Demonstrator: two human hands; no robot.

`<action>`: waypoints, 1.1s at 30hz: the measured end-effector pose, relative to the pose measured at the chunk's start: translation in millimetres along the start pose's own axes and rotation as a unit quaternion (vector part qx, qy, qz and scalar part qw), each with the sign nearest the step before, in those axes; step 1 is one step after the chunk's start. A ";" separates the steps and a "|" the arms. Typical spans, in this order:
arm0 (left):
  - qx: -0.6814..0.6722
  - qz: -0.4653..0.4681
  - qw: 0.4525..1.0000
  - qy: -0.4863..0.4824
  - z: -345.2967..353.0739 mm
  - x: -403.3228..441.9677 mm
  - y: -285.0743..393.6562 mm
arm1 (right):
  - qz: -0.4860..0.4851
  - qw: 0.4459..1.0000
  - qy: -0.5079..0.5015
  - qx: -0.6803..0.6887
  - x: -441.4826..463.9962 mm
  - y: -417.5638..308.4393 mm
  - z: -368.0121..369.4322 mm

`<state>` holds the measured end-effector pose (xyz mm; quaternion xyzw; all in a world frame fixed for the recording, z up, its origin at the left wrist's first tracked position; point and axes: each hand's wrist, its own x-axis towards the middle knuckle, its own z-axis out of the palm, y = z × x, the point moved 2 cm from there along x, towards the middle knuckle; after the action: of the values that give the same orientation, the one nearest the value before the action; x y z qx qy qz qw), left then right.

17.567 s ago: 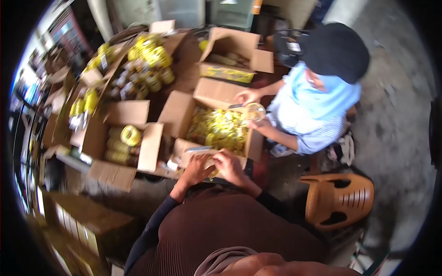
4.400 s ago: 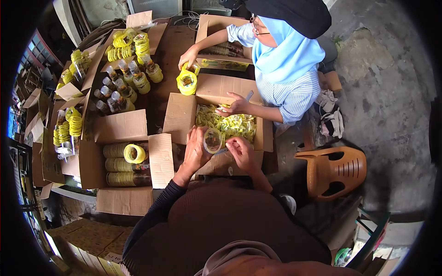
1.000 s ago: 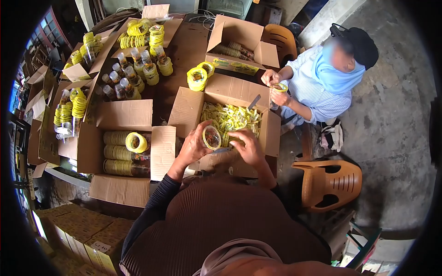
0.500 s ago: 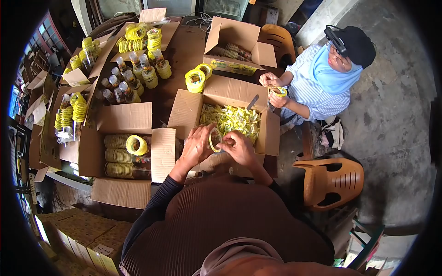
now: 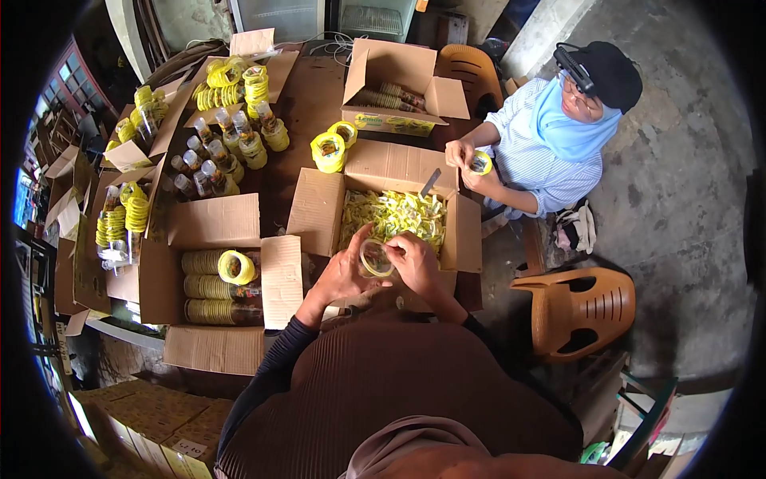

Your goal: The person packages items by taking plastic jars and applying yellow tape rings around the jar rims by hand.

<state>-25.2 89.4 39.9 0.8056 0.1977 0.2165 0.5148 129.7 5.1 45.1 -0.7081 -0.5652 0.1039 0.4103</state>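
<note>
My left hand (image 5: 339,279) is wrapped round a clear plastic cup (image 5: 375,270) with a yellowish rim, its opening turned up towards me. My right hand (image 5: 416,265) pinches at the right side of the rim; whether a small piece is between those fingertips is hidden. Just beyond both hands is an open cardboard box (image 5: 315,211) filled with small yellow-and-white wrapped pieces (image 5: 395,214). A flat grey blade-like strip (image 5: 431,182) sticks up at that box's far right corner.
On the left, a carton (image 5: 211,219) holds stacked cups. Several filled cups (image 5: 231,140) stand on the table behind it. Yellow-rimmed cups (image 5: 328,152) sit beside the middle box. A co-worker (image 5: 550,152) holds another cup at right, near an orange plastic chair (image 5: 578,311).
The cup in my left hand has tipped so its opening faces up more. My right fingers stay at its rim. The co-worker's cup has turned, and the whole view has shifted slightly.
</note>
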 end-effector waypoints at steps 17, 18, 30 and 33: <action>0.168 0.032 0.985 0.037 31.9 -3.5 -15.8 | 0.057 0.996 0.031 0.055 -6.8 16.8 13.2; 0.182 0.045 0.982 0.038 33.8 -3.1 -18.1 | 0.063 0.996 0.037 0.054 -9.3 19.5 15.0; 0.117 0.045 0.992 -0.002 33.4 7.7 -34.0 | 0.053 0.991 0.122 -0.027 -12.1 54.0 28.2; -0.007 0.047 0.999 -0.022 18.6 -5.9 -2.1 | 0.218 0.957 0.190 0.015 -13.8 167.2 -7.1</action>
<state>-20.1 73.2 30.1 0.8149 0.1470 0.2239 0.5139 249.0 -14.5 -71.5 -0.8142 -0.3075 0.0630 0.4884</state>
